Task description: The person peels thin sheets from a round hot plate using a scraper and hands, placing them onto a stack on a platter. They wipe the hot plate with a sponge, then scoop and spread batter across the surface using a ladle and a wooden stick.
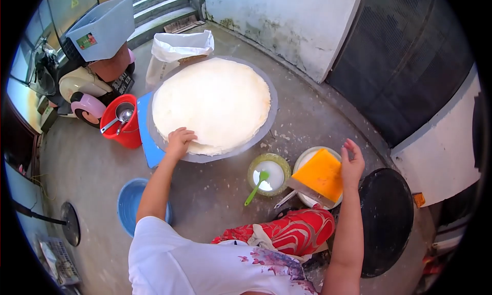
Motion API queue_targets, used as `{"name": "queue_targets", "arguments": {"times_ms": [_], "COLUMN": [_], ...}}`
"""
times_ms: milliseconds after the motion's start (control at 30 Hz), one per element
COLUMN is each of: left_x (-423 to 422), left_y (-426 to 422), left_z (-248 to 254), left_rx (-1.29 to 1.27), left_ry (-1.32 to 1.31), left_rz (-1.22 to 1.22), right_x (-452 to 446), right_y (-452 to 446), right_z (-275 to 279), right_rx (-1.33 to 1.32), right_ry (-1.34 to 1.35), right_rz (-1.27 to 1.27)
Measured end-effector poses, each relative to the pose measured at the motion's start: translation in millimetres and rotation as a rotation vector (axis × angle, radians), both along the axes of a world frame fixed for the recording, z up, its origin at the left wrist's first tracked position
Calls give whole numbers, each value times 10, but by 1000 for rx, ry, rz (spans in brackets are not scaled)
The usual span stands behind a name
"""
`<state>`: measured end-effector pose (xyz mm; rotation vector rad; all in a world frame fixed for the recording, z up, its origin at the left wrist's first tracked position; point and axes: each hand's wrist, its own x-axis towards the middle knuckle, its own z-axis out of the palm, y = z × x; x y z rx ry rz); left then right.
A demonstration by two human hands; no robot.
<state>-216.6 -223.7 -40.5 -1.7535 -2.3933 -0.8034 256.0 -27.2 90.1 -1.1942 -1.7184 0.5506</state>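
Observation:
A very large, pale, thin round pancake (212, 103) covers most of a round grey griddle (273, 103). My left hand (179, 142) is at the pancake's near-left rim, its fingers closed on the edge, where a crease shows. On the right, my right hand (352, 164) is raised with fingers bent and apart, and nothing shows in it. Beside it an orange scraper (322, 173) with a metal edge lies across a pale bowl (303, 156). A green brush (258, 186) rests in a yellowish bowl (251, 173) of whitish liquid.
A white sack (179, 45) stands behind the griddle. Left are a red bucket (128, 136) with ladles, a blue basin (125, 203) and a scooter (84, 85) carrying a light-blue crate (105, 31). A black round lid (387, 223) lies right; a wall (277, 28) borders the back.

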Motion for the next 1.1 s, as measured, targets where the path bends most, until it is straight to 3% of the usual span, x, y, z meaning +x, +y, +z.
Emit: {"name": "queue_targets", "arguments": {"times_ms": [167,367,433,467,500,533,600,667,700,733,800,833,867,967,1067,1100], "left_x": [368,494,694,803,941,1138,1559,2055,2311,2455,2683,2757,2747,2458,1857,1612], "left_y": [98,14,-30,-40,-27,-5,58,112,137,184,263,311,351,715,1130,1245], "left_z": [106,13,183,205,229,295,313,474,510,628,811,801,796,639,334,279], "left_rx": [42,39,14,96,177,191,207,15,123,125,43,83,73,236,436,496], "left_ry": [20,78,233,200,169,15,-284,-1209,-1417,-1418,-1751,-1977,-1982,-1939,-1860,-1989], "left_rz": [-72,-68,-34,-62,-87,-157,-376,-564,-640,-637,-591,-440,-447,-254,56,200], "right_x": [243,454,432,387,295,185,-32,-165,-284,-395,-574,-615,-622,-444,40,205], "right_y": [0,40,17,-31,-140,-241,-365,-412,-462,-527,-659,-713,-770,-799,-748,-745], "right_z": [-109,-360,-325,-277,-150,-71,-130,-271,-277,-269,-254,-239,-179,-83,-62,-80], "right_rx": [-70,-347,-756,-769,-911,-1051,-1029,-1006,-1027,-1029,-985,-968,-963,-859,-905,-894], "right_ry": [138,551,714,705,777,843,876,985,1061,1059,1050,990,991,561,511,518], "right_rz": [-65,-119,-255,-238,-56,130,220,492,560,560,580,598,587,400,360,355]}}
